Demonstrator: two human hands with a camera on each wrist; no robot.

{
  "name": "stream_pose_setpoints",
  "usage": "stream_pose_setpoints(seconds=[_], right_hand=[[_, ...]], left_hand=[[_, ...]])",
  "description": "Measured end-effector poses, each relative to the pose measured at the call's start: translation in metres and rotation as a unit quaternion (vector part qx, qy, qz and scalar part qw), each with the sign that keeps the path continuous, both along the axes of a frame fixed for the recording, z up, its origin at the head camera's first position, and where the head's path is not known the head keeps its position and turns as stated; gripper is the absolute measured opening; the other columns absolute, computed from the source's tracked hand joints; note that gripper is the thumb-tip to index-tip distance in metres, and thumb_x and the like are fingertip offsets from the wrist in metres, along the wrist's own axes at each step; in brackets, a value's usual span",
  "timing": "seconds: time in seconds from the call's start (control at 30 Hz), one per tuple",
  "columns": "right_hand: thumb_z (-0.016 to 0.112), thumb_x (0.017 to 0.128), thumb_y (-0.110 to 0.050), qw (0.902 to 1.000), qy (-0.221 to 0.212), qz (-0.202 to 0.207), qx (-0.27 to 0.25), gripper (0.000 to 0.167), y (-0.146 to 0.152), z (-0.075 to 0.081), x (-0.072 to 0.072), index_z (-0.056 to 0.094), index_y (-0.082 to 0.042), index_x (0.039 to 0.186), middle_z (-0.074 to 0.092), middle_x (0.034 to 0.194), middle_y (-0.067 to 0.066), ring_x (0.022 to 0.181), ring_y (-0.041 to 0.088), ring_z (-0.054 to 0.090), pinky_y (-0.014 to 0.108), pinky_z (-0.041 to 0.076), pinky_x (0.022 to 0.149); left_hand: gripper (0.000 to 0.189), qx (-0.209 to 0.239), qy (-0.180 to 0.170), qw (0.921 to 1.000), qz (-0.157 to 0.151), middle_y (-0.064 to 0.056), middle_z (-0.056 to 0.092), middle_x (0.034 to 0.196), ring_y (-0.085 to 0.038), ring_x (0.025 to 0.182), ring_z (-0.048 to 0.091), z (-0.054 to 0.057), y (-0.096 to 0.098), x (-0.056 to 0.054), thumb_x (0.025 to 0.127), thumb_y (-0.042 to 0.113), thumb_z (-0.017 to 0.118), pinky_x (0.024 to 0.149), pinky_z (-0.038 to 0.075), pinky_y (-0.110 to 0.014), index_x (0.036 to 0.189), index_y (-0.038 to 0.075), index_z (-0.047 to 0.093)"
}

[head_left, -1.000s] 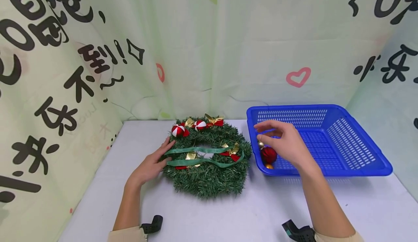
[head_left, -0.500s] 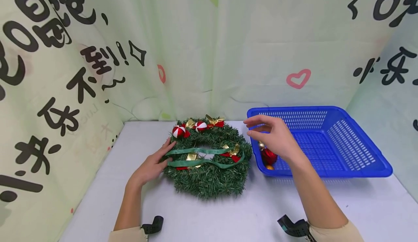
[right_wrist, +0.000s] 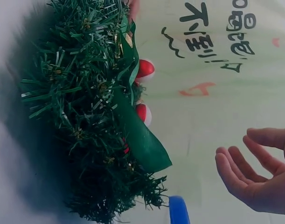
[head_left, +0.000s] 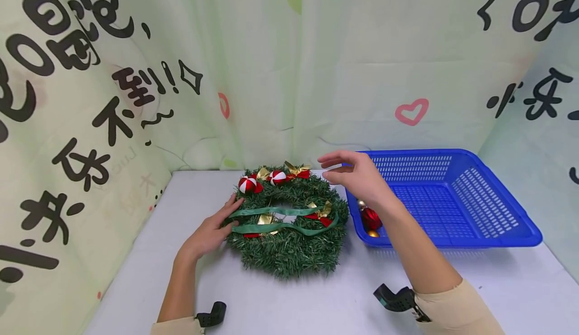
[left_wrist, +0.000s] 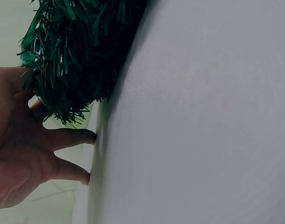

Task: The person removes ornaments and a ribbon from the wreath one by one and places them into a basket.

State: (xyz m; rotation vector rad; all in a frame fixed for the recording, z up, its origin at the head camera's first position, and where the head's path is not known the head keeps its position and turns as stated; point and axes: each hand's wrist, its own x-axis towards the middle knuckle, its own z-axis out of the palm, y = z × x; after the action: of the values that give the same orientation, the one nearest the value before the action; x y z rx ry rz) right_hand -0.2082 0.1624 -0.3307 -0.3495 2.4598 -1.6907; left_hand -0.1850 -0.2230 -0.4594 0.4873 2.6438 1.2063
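Note:
A green wreath (head_left: 289, 254) lies on the white table, with a long green ribbon (head_left: 271, 229) stretched across it in two strands. Red-and-white balls (head_left: 247, 185) and red bows with gold trim (head_left: 298, 171) decorate it. My left hand (head_left: 209, 232) rests against the wreath's left side, fingers spread and fairly straight; in the left wrist view, two fingertips (left_wrist: 88, 136) reach down to the table. Above the wreath's right rear edge, near the basket, hovers my right hand (head_left: 357, 177). Its fingers (right_wrist: 231, 175) are loosely bent, thumb apart, and nothing shows between them.
A blue plastic basket (head_left: 452, 242) stands right of the wreath, close to its edge. In its near left corner lie a dark red ornament (head_left: 371, 219) and small gold balls (head_left: 373, 233). A printed curtain (head_left: 344, 74) hangs behind the table.
My right hand has moved left from over the basket's left end to above the wreath's right rear edge. The left hand and the wreath stay in place.

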Motion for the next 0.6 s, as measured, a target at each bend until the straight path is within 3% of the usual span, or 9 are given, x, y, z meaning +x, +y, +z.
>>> stream_pose_setpoints(seconds=[0.33, 0.6], right_hand=[[0.070, 0.099, -0.013, 0.9997, -0.017, 0.005, -0.019, 0.035, -0.016, 0.007, -0.013, 0.068, -0.015, 0.134, 0.066, 0.136, 0.010, 0.121, 0.029, 0.069, 0.040, 0.060, 0.095], [0.071, 0.099, -0.014, 0.9995, -0.024, 0.007, -0.020, 0.036, -0.023, 0.012, -0.018, 0.067, -0.014, 0.135, 0.066, 0.136, 0.011, 0.124, 0.030, 0.066, 0.039, 0.060, 0.097]], left_hand=[[0.063, 0.000, 0.001, 1.0000, 0.002, -0.002, 0.009, 0.177, -0.039, 0.159, 0.017, 0.000, 0.001, 0.000, 0.109, 0.015, 0.050, 0.124, 0.022, -0.067, 0.167, 0.027, 0.028], [0.063, -0.005, 0.005, 1.0000, -0.001, -0.003, 0.009, 0.177, -0.040, 0.159, 0.016, 0.002, 0.001, 0.000, 0.109, 0.018, 0.051, 0.124, 0.022, -0.067, 0.167, 0.025, 0.028]])
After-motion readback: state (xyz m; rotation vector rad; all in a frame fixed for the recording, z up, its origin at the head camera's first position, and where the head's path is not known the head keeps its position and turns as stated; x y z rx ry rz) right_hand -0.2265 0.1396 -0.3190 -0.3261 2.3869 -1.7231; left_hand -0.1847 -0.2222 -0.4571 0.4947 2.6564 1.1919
